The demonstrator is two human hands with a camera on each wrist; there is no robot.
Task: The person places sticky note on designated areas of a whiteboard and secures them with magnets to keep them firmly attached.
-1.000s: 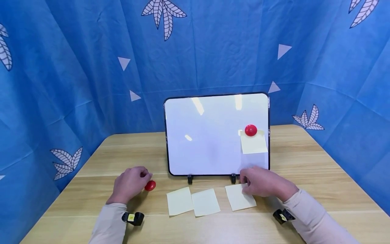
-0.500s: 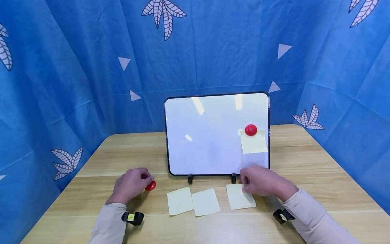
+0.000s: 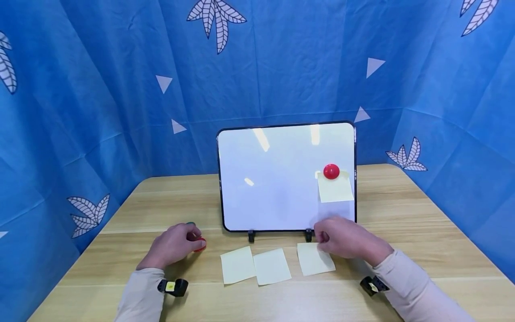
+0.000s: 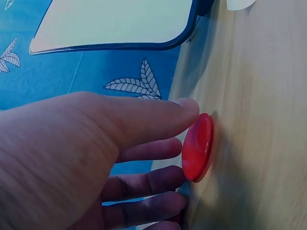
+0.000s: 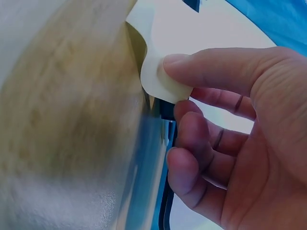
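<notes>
The whiteboard [image 3: 273, 179] stands upright on the wooden table [image 3: 314, 302], and I take it as the reference for all places. In front of its lower left corner, a little outside to the left, is the left hand [image 3: 172, 243]. Its thumb and fingers are bent and pinch a round red magnet [image 4: 197, 151] from its edges; this magnet is at the table surface, left of the whiteboard's near side. A small teal thing [image 3: 191, 223] shows just behind the same hand, mostly hidden, so I cannot tell what it is. In front of the lower right part of the whiteboard is the right hand [image 3: 344, 237]. It pinches with the thumb and index finger the far edge of a pale yellow note [image 3: 316, 261], which bends near the thumb; the other fingers are curled. In front of the whiteboard's left half and middle, two more notes [image 3: 255, 266] lie close side by side. On the right part of the whiteboard itself hangs another note [image 3: 336, 190], with a second red magnet [image 3: 331, 171] on its top edge. Behind the whiteboard is a blue curtain [image 3: 297, 67] with white leaves.
</notes>
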